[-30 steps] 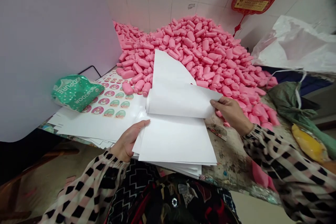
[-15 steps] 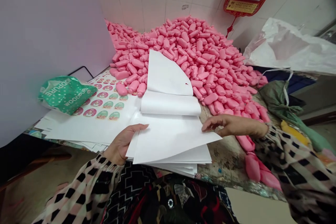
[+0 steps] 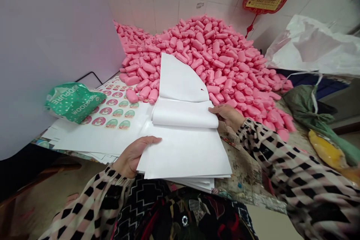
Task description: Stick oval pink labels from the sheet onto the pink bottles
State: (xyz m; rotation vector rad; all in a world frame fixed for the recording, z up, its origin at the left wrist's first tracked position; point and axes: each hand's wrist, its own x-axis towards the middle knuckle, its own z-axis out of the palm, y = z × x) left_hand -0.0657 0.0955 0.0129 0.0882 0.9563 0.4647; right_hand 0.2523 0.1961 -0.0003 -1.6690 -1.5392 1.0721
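Observation:
White paper sheets [image 3: 185, 153] lie in a stack at the table's front edge. My left hand [image 3: 132, 157] grips the stack's left edge, its thumb on top and its fingers hidden underneath. Across the stack's upper part runs a curled, folded-over sheet [image 3: 184, 114]. Thumb and fingers of my right hand [image 3: 229, 115] are closed at the right end of that fold. Behind the fold a white flap [image 3: 180, 78] with one curved edge and a small dark red mark leans back against a heap of pink bottle-shaped pieces [image 3: 213, 54].
Printed sticker sheets [image 3: 118, 114] spread to the left, with a green plastic bag [image 3: 74, 101] on them. A pale panel [image 3: 56, 26] stands at far left. White plastic [image 3: 315, 47], a dark green bag [image 3: 302, 103] and a yellow packet [image 3: 327, 150] are on the right.
My right hand has moved up and inward, from the lower sheet's right corner to the fold's right end. That sheet's raised corner now lies flat. The left hand keeps its hold.

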